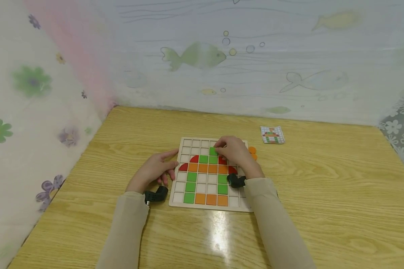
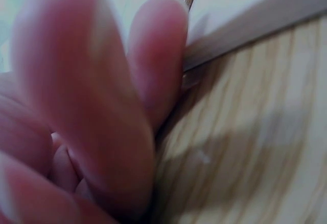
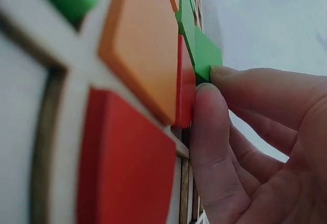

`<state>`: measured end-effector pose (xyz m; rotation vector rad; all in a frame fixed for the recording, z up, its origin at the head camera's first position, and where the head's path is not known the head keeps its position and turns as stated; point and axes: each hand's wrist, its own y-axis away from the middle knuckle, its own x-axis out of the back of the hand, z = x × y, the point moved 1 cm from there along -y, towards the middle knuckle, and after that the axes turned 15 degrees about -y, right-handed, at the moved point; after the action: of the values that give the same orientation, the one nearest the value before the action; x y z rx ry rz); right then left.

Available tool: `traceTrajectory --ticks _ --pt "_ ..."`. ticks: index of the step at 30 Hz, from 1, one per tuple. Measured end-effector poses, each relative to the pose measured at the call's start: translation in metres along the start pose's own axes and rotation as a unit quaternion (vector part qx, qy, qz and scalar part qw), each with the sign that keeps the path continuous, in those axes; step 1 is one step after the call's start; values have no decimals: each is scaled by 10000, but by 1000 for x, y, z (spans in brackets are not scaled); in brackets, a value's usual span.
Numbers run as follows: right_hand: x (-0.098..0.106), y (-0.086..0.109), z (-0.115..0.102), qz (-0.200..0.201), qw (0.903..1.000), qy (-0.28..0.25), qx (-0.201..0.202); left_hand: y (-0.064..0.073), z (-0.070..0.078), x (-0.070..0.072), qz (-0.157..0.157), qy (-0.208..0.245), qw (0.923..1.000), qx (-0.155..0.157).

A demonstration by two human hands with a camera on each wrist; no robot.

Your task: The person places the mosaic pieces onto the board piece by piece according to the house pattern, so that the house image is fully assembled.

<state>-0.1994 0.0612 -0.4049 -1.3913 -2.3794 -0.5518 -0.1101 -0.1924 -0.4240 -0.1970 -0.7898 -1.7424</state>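
A pale wooden grid board (image 1: pixel 208 207) lies on the table with green, orange and red tiles in its cells. My right hand (image 1: pixel 235 151) pinches a green square tile (image 1: pixel 212 151) between thumb and index finger, over the upper middle of the grid. In the right wrist view that green tile (image 3: pixel 207 53) stands tilted beyond a red quarter-round tile (image 3: pixel 186 83). My left hand (image 1: pixel 153 170) rests at the board's left edge, its fingers loosely extended and holding nothing. The right hand and wrist hide part of the board's right side.
Orange round pieces (image 1: pixel 252 150) lie just off the board's right edge. A small picture card (image 1: pixel 272 135) with a coloured grid pattern is farther back on the right. Printed sheets hang behind and to the left of the wooden table (image 1: pixel 323 194).
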Motion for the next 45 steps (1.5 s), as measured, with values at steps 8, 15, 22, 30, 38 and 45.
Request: traceTrajectory --ticks 8,15,22,30,38,45 --pt "0 0 -1 20 9998 209 21 -1 2 0 1 -23 10000 -16" --pt "1 -1 0 54 9995 306 86 -1 3 -1 -14 21 10000 -19" --pt "5 2 3 -61 9997 -180 147 -2 3 0 22 -56 10000 8" --pt "8 6 5 -210 9983 -513 157 -1 4 0 -12 -108 9999 11" --pt "13 10 5 -243 9984 -473 187 0 2 2 -25 -134 9999 96" --pt "24 18 9 -138 9984 -548 62 0 2 1 -16 -179 9998 13"
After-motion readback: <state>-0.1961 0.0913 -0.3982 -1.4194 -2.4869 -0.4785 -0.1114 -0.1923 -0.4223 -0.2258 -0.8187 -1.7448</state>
